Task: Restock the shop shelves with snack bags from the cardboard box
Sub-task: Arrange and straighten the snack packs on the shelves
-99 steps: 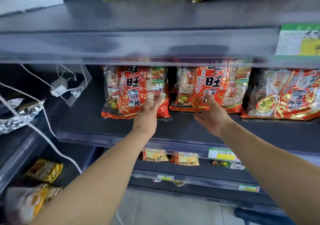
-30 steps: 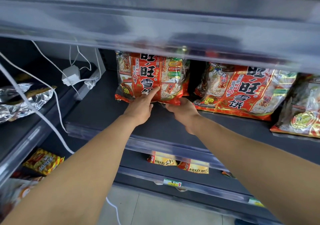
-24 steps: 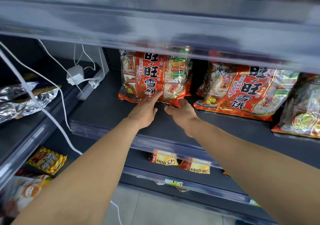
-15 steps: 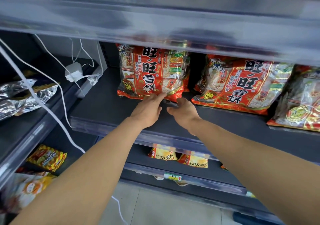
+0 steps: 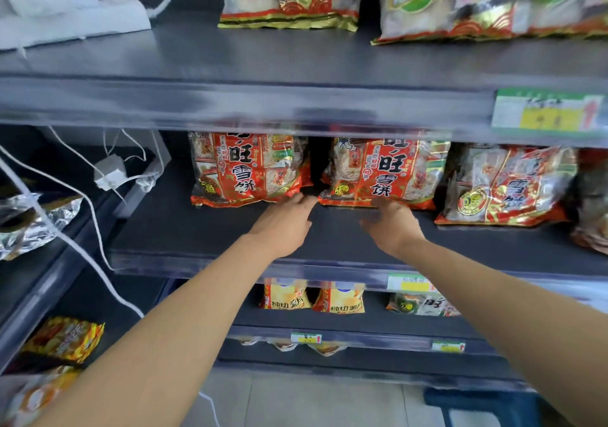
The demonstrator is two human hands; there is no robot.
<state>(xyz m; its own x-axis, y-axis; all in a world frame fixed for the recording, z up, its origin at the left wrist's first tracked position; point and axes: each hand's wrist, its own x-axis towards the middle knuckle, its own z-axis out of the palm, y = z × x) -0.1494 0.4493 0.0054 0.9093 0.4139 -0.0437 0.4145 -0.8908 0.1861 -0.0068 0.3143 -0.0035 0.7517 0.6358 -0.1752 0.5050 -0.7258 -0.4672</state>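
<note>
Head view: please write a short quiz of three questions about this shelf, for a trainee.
1. True or false: the left hand grips a bag.
2. What lies left of the red bags? A) white charger B) bottle C) box
3. Fill in: the right hand is nearest the ___ red bag (left, middle, right).
Key: 1 false; 2 A; 3 middle bag.

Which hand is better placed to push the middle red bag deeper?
Right, probably. The right hand sits just below the middle bag's front edge, fingers toward it. The left hand points at the gap beside the left bag.
</note>
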